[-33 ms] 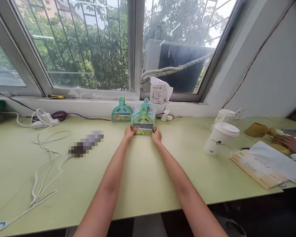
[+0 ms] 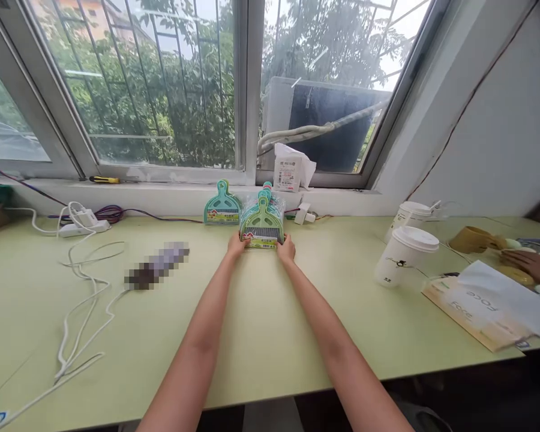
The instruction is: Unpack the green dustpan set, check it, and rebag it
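Both lower corners of a green dustpan [image 2: 263,222] were held below the window

The left hand [image 2: 236,245] and the right hand [image 2: 287,247] were closed around the pan's lower corners, thumbs near the ends of its label [image 2: 261,242]. The pan stood roughly upright near the back of the table, with a brush [image 2: 261,231] across its front and more pans in clear wrap [image 2: 278,205] behind. Even, light pressure from both sides seemed best for keeping it level; too hard a squeeze might have buckled the wrap or made the pans slide over one another. A low hold looked steady, though the tall handles could have tipped.

Another pan [image 2: 222,210] leaned near the wall, just to the left. The pale green table [image 2: 261,336] looked smooth, with white cords [image 2: 90,294] at the left and a lidded cup [image 2: 400,258] at the right. Beyond it lay papers [image 2: 481,294], near another person's hand [image 2: 528,264]. A small box [image 2: 288,173] sat on the ledge, and daylight came through the glass.
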Demonstrator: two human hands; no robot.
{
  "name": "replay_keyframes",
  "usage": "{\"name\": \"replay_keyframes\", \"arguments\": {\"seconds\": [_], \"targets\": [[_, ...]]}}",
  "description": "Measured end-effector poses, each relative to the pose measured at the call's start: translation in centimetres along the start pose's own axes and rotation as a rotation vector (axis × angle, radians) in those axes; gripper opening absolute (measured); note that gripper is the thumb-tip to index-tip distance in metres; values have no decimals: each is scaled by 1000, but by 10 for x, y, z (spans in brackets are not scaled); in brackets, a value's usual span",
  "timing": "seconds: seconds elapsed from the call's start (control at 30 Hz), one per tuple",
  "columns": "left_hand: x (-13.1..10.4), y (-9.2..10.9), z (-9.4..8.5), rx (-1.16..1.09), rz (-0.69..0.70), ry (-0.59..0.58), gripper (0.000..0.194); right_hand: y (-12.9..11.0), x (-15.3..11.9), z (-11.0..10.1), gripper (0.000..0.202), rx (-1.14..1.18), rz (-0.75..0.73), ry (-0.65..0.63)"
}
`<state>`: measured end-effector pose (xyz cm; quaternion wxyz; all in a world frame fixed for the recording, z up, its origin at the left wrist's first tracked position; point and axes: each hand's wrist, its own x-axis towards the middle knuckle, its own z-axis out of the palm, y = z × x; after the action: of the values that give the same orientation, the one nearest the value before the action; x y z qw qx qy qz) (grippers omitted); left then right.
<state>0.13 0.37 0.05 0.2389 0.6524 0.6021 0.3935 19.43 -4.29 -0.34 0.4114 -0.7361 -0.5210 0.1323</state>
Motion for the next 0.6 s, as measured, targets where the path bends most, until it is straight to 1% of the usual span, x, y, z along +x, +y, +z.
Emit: {"name": "replay_keyframes", "arguments": {"seconds": [0.1, 0.23, 0.37, 0.43, 0.5, 0.6], "targets": [[13, 2, 8, 8, 27, 9, 30, 0, 14, 4, 41, -27, 29, 5], [29, 2, 22, 65, 29, 85, 33, -1, 33, 10, 41, -73, 65, 19], [40, -2, 31, 97, 8, 108, 34, -1, 46, 15, 41, -72, 56, 19], [42, -4, 32, 43, 6, 113, 36, 1, 49, 16, 40, -63, 51, 15], [42, -5, 31, -60, 17, 137, 37, 2, 50, 17, 39, -53, 50, 12], [37, -4, 28, -216, 52, 190, 28, 5, 47, 16, 41, 12, 37, 44]]}}
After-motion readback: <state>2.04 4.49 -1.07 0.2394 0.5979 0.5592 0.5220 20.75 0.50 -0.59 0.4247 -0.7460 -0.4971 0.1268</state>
